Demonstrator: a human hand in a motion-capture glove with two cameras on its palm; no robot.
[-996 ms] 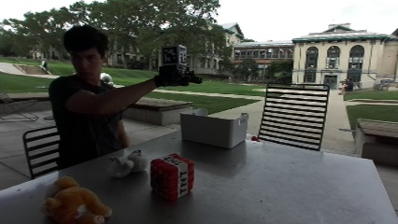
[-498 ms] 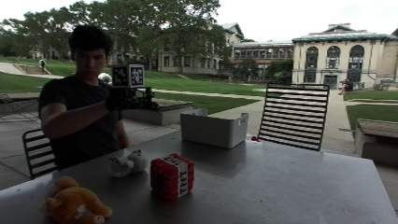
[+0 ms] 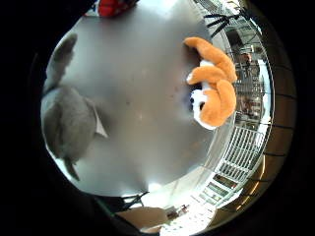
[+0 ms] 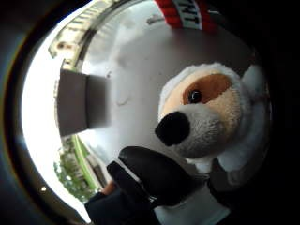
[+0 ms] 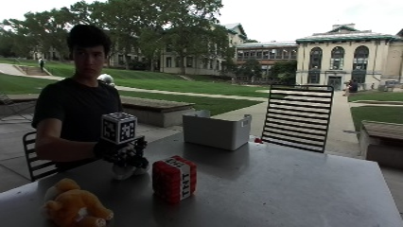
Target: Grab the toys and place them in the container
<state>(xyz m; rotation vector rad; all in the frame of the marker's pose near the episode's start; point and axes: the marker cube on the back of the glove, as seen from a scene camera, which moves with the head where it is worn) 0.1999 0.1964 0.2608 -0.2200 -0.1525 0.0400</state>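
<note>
gloved hand down on the white dog plush

outdoor patio, lawn, trees and stone buildings behind. grey table [image 5: 283, 189] carries everything. person sits at the table's far left edge on a black slatted chair [image 5: 34, 161], second slatted chair [image 5: 297, 118] at the far edge.

gloved right hand [image 5: 123, 153] is low over the table near that far left edge, right on top of a small white dog plush [image 5: 123, 171] that lies on the surface. thumb side palm view: dog plush [image 4: 211, 117] fills much of the picture, white face, tan eye patch, black nose, very close to the palm; black gloved fingers [image 4: 159, 176] curl in just beside its muzzle. cannot tell whether the fingers actually close round the plush or only hover at it, grip state unclear.

red tnt block plush [image 5: 174, 178] stands on the table just beside the hand and dog plush, toward the middle. orange plush animal [image 5: 74, 208] lies at the near left corner, well apart from the hand; little finger side view shows it [image 3: 212, 83] orange and white on the table, and a grey plush shape [image 3: 66, 118] close under the palm, probably the dog's body.

white container [image 5: 216, 128] sits near the far edge of the table, open top, well apart from all the toys. contents not visible.
</note>
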